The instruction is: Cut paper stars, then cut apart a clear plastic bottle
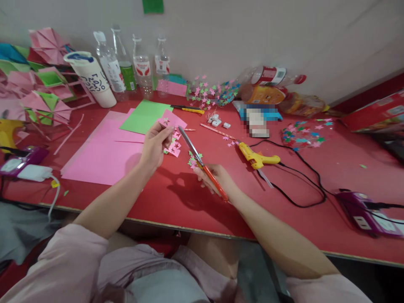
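Observation:
My left hand (155, 144) pinches a small piece of pink paper (172, 119) with a star-shaped hole in it. In my right hand (221, 179) is a pair of scissors (206, 166) with red handles, its blades pointing up and left to the edge of that paper. Whether the blades touch the paper, I cannot tell. Below the paper lie pink scraps with star cut-outs (174, 147). Small green and pink paper stars (194, 160) are on the red table beside the blades. Sheets of pink paper (101, 153) and green paper (145, 117) lie to the left.
A yellow glue gun (255, 156) with a black cord rests at right, near a purple power strip (368, 212). Several plastic bottles (142, 69) and a white tumbler (93, 80) stand along the wall. Folded paper shapes (47, 107) fill the left. A yellow-handled cutter (189, 109) lies behind.

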The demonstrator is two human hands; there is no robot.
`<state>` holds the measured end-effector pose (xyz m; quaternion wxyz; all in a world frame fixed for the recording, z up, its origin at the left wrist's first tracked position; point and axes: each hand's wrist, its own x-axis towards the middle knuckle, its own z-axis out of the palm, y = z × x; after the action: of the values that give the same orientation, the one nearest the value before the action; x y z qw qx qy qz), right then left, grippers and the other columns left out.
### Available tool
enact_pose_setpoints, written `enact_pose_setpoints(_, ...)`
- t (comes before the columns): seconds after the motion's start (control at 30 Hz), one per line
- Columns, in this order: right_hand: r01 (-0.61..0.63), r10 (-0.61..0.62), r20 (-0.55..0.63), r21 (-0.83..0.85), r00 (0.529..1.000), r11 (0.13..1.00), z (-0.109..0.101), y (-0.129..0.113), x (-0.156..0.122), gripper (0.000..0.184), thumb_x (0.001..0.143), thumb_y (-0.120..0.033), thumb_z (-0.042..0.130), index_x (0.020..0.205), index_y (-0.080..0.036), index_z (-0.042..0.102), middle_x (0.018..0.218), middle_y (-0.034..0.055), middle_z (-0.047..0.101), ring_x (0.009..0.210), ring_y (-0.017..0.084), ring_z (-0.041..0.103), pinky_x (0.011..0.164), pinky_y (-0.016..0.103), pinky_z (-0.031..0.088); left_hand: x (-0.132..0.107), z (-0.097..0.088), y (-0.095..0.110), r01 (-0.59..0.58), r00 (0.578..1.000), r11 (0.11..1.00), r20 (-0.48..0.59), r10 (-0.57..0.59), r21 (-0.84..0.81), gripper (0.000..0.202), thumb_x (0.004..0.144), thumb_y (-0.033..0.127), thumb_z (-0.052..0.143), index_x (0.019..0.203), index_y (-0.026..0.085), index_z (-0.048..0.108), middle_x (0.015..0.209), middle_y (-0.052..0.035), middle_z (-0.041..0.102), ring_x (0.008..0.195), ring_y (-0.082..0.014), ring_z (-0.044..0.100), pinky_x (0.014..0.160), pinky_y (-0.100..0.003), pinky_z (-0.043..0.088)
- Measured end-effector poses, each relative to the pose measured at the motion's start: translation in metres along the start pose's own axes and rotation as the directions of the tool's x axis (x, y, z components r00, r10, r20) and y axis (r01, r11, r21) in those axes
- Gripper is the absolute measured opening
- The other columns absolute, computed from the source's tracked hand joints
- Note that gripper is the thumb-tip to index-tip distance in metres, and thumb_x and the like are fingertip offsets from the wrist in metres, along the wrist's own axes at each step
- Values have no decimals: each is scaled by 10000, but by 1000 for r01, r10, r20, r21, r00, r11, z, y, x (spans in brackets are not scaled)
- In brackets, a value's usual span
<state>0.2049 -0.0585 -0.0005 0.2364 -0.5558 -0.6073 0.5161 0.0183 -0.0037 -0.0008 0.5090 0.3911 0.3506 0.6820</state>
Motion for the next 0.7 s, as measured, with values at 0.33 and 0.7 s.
enact_pose_setpoints(0.33, 47, -47, 8, -80, 999, 996, -2, 2, 0, 541, 701, -717, 594, 605, -190, 515, 451, -30, 494, 337, 70, 403, 351, 211, 315, 2, -2, 1, -37, 997, 997, 67, 32, 67, 151, 808, 269, 651, 733, 190, 546, 531, 68, 538, 436, -33, 481, 428, -163, 374)
enact_pose_setpoints(0.7, 46, -44, 24, -93, 999, 995, -5, 1, 2, 547, 674, -730, 604, 608, -194, 518, 448, -45, 453, 399, 102, 478, 390, 215, 351, 1, -1, 2, 30, 998, 997, 55, -34, 77, 150, 803, 233, 650, 713, 175, 545, 558, 39, 601, 451, -43, 538, 456, -167, 439)
